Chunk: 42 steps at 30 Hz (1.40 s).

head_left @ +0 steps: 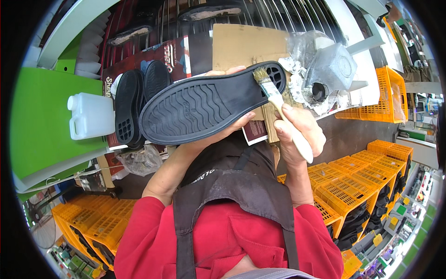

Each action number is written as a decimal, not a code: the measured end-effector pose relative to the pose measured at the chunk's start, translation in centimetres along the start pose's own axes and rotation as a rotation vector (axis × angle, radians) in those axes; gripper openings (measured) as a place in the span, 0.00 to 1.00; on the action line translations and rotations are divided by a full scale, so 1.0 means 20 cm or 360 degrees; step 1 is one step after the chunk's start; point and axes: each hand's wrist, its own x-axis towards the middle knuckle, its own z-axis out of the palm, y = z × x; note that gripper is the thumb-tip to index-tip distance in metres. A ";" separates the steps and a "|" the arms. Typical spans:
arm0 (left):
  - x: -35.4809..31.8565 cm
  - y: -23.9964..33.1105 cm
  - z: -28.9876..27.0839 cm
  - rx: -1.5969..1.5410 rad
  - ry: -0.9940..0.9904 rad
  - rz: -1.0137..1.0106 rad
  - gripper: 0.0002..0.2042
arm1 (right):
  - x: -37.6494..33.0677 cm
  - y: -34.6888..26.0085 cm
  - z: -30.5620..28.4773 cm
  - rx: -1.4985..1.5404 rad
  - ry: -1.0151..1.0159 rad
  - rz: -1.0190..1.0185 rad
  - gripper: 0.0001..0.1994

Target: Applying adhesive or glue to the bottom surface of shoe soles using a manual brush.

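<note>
A black shoe sole (193,109) is held up in front of me, its wavy tread facing up. My left hand (237,122) grips it from beneath, with fingertips at the far edge and the thumb at the near edge. My right hand (299,132) is closed round the pale handle of a paintbrush (274,95). The brush's bristles rest on or just over the sole's narrow end, beside the open cells there. Left of the held sole, more black soles (127,104) stand together, partly hidden behind it.
A white plastic jug (93,116) stands at the left by a green surface (51,111). Cardboard (248,42) lies beyond the sole. A cloudy cut-open container (332,69) sits at the right. Orange crates (353,181) flank me, and soles lie on a metal rack (260,14).
</note>
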 end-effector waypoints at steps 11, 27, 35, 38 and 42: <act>0.01 0.00 -0.03 0.0182 -0.0044 0.0039 0.31 | -0.01 -0.02 0.05 0.0018 -0.0096 0.0071 0.16; 0.00 -0.05 -0.01 -0.0024 0.0046 0.0051 0.29 | 0.01 -0.07 0.13 0.0095 -0.0241 0.0007 0.16; -0.02 -0.11 -0.02 -0.0239 -0.0058 -0.0039 0.31 | 0.03 -0.10 0.18 0.0147 -0.0266 0.0028 0.15; -0.04 -0.15 -0.01 -0.0494 -0.0124 -0.0121 0.32 | 0.03 -0.09 0.20 0.0100 -0.0225 -0.0183 0.15; -0.07 -0.11 0.02 -0.1761 -0.0056 -0.0516 0.33 | 0.02 -0.10 0.21 0.0183 -0.0228 -0.0090 0.16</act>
